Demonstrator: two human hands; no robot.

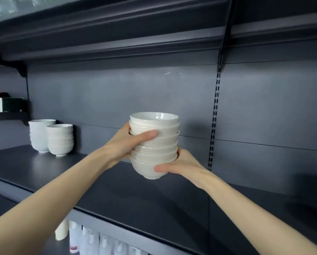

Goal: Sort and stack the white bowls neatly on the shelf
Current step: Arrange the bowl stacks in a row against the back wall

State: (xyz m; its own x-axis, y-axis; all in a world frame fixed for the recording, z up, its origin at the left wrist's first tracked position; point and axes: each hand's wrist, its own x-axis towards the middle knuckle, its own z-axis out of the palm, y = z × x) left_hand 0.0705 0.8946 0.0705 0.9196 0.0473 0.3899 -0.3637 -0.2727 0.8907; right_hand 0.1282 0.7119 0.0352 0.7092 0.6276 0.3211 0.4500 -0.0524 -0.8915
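Matte dark shelf (117, 190) beneath stacked glossy round white bowls (154, 144), gripped high by left hand (124, 146), low by right hand (183, 164); two similar stacks (60, 139) well left, perhaps touching.

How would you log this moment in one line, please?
left hand grips held stack | right hand grips its base | two stacks on shelf

1 wide-angle head view; faces forward, close to shelf (43, 172), above its surface.

Off-white bowls (154, 142), plain and unpatterned, against a dark grey-blue shelf (99, 183) and back panel (117, 92).
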